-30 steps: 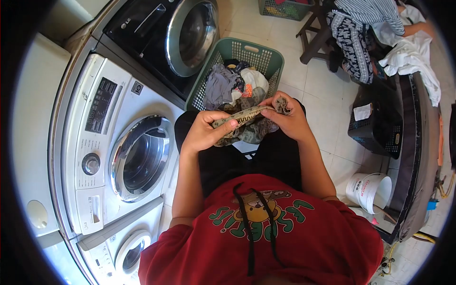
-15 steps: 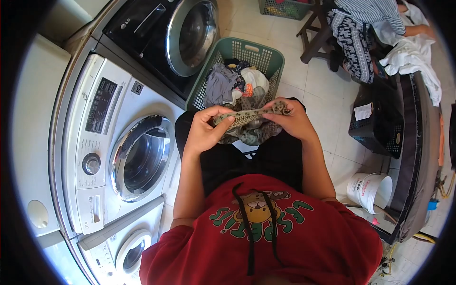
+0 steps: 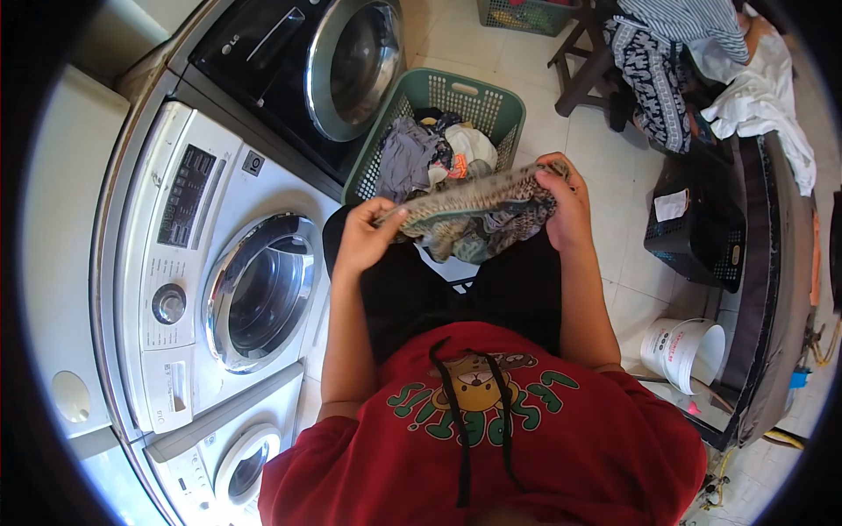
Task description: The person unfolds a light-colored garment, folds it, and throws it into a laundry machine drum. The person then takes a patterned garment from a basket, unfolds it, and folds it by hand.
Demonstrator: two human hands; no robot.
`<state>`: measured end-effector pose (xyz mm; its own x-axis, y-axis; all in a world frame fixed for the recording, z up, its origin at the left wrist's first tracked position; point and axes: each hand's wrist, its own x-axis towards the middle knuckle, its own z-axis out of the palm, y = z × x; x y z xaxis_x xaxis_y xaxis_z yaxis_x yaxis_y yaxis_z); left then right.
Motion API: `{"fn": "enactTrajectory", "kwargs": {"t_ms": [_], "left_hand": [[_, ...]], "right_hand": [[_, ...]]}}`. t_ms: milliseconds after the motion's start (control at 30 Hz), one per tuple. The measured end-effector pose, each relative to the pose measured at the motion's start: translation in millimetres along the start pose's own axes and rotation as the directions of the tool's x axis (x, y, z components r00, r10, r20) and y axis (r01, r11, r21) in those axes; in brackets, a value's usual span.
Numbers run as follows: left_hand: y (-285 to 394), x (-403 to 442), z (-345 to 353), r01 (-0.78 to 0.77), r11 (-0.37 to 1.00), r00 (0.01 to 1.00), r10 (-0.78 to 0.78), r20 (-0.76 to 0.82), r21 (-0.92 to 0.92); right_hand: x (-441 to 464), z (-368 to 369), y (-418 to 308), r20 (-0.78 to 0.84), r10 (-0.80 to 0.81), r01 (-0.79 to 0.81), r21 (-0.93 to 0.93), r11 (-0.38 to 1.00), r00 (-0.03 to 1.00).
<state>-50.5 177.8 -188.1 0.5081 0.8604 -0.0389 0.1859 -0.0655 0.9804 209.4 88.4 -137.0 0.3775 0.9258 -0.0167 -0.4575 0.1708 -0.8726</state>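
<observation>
A patterned olive-and-dark garment point(image 3: 478, 210) is stretched between my two hands above my lap, slightly blurred by motion. My left hand point(image 3: 367, 233) pinches one end of its band-like upper edge. At the other end, higher up, my right hand point(image 3: 566, 200) grips the same edge, fingers wrapped round the cloth. The rest of the garment hangs in folds, so its exact kind cannot be made out. Just beyond it stands a green laundry basket point(image 3: 491, 103) with grey, white and dark clothes point(image 3: 412, 156) inside.
At left are a white washing machine point(image 3: 189, 307) and a black one point(image 3: 263, 53). A seated person point(image 3: 653, 74) handles white cloth point(image 3: 763, 96) at upper right. A dark basket point(image 3: 693, 237) and a white bucket point(image 3: 680, 351) stand on the right.
My hands have moved apart, the left one outward and the right one outward and up. The garment's band is now spread wider, with more of its cloth hanging open below.
</observation>
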Motion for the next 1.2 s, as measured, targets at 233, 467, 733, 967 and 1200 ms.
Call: {"fn": "enactTrajectory", "kwargs": {"t_ms": [233, 467, 733, 967, 1200], "left_hand": [[31.9, -5.6, -31.6, 0.108, 0.917, 0.994, -0.106, 0.026, -0.385], [52.9, -14.2, -31.5, 0.094, 0.95, 0.99, -0.058, 0.128, -0.298], [68.8, -5.0, 15.6, 0.086, 0.889, 0.984, -0.004, 0.179, -0.449], [72.4, 1.6, 16.8, 0.034, 0.917, 0.999, -0.022, 0.034, -0.397], [40.4, -4.5, -11.2, 0.225, 0.973, 0.892, -0.188, 0.411, -0.044]], "right_hand": [[-3.3, -0.8, -17.4, 0.096, 0.184, -0.152, -0.271, 0.951, 0.978], [-5.6, -14.1, -17.4, 0.084, 0.156, -0.113, -0.377, 0.919, 0.984], [-7.3, 32.2, 10.1, 0.197, 0.124, -0.071, -0.255, 0.964, 0.973], [-21.7, 46.5, 22.2, 0.408, 0.207, 0.113, -0.634, 0.765, 0.889], [-5.2, 20.6, 19.4, 0.211, -0.071, 0.178, -0.549, 0.817, 0.975]]}}
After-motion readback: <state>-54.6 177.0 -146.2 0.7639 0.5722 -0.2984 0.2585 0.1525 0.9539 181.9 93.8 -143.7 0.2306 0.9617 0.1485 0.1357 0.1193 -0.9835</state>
